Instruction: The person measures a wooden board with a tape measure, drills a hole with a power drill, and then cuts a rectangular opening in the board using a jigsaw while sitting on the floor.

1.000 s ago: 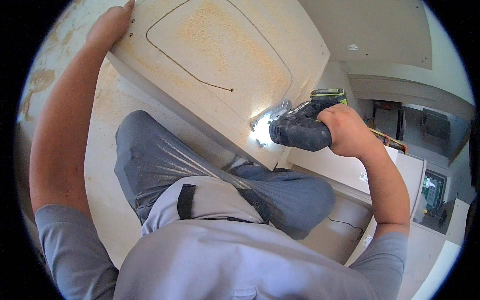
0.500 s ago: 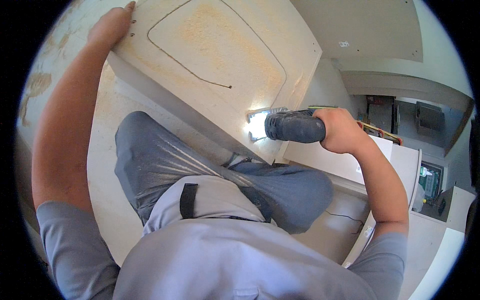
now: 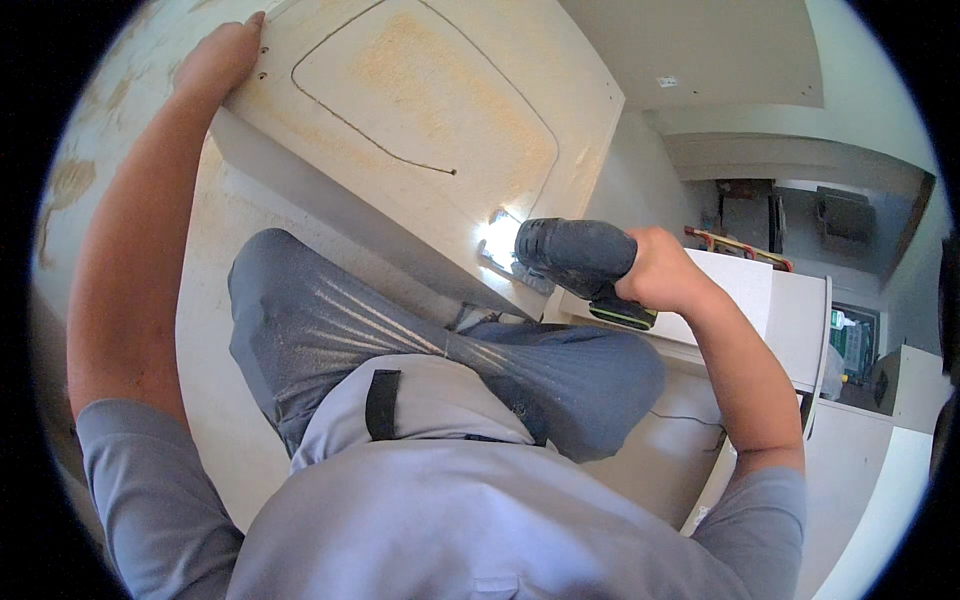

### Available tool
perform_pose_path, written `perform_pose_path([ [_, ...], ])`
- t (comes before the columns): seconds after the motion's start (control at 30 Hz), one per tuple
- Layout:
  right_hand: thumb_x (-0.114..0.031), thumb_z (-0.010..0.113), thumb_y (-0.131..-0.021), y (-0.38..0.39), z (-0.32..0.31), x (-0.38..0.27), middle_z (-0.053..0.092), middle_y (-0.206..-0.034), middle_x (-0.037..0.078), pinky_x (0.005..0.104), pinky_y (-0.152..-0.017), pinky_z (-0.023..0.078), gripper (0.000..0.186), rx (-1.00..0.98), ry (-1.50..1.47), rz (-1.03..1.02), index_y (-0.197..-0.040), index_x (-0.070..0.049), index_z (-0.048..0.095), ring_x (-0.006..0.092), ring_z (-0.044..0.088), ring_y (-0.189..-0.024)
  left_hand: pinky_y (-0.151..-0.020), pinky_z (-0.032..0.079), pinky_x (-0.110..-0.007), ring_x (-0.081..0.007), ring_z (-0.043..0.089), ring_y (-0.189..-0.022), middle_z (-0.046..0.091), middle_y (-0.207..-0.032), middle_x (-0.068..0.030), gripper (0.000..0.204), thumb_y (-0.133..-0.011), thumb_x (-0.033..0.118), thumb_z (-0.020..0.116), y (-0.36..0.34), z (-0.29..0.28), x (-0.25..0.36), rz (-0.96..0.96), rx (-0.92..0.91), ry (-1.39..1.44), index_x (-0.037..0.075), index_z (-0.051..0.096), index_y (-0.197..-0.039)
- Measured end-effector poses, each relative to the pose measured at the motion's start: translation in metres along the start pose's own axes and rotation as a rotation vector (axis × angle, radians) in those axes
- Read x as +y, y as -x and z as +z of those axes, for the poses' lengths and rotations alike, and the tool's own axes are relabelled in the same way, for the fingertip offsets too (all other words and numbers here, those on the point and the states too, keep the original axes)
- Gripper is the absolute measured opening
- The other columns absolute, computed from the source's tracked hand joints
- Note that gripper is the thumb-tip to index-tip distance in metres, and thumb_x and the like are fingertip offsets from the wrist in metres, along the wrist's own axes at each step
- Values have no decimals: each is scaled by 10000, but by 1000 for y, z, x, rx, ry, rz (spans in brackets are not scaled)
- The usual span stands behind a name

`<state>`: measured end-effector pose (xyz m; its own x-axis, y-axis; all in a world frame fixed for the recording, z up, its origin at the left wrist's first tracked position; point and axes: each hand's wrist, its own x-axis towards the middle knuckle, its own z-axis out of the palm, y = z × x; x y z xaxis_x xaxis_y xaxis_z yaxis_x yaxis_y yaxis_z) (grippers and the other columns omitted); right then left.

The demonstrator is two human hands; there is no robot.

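Observation:
My right hand is wrapped round the grip of a black cordless jigsaw with a battery under its rear. The jigsaw sits at the near right corner of a cream wooden panel, and its bright lamp lights the surface there. The blade is hidden by the tool and the glare. A thin cut line runs round the panel and ends at a small hole. Sawdust lies over the panel's face. At the far left, my left hand grips the panel's edge, close to two small holes.
My bent legs are close beneath the panel's near edge. Right of the jigsaw stand white cabinet pieces, with a level-like bar on them. A grey board rises at the far right. A thin cable lies by my right knee.
The jigsaw has turned in my right hand's grip and shifted slightly left, so its battery now shows below. My left hand stays on the panel's edge. The view has shifted slightly.

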<state>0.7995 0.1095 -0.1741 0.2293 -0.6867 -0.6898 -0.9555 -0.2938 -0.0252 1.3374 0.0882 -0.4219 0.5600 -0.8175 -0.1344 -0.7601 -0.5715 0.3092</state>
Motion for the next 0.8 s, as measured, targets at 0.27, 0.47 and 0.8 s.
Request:
perform_pose_path([
  [0.27, -124, 718, -633, 6, 1, -7, 690, -783, 294, 448, -742, 568, 301, 11, -49, -45, -872, 56, 701, 464, 697, -743, -1088, 469, -551, -440, 627, -1244, 666, -1319, -255, 614, -1124, 468, 271, 3, -10, -1, 3, -53, -46, 25, 639, -1336],
  [0.47, -114, 701, -632, 9, -6, -16, 693, -809, 302, 461, -766, 569, 312, 9, -1, -24, -887, 67, 700, 466, 704, -780, -1051, 506, -553, -434, 640, -1227, 657, -1348, -219, 490, -1128, 366, 289, -1, -7, -9, 79, -34, -140, 129, 523, -1488],
  [0.8, -127, 712, -615, 8, -8, -16, 696, -830, 304, 473, -773, 568, 330, 33, -6, -44, -889, 57, 702, 480, 701, -817, -1034, 522, -541, -429, 648, -1214, 679, -1295, -217, 461, -1123, 306, 325, 6, -23, 4, 3, -34, -96, 113, 484, -1510],
])
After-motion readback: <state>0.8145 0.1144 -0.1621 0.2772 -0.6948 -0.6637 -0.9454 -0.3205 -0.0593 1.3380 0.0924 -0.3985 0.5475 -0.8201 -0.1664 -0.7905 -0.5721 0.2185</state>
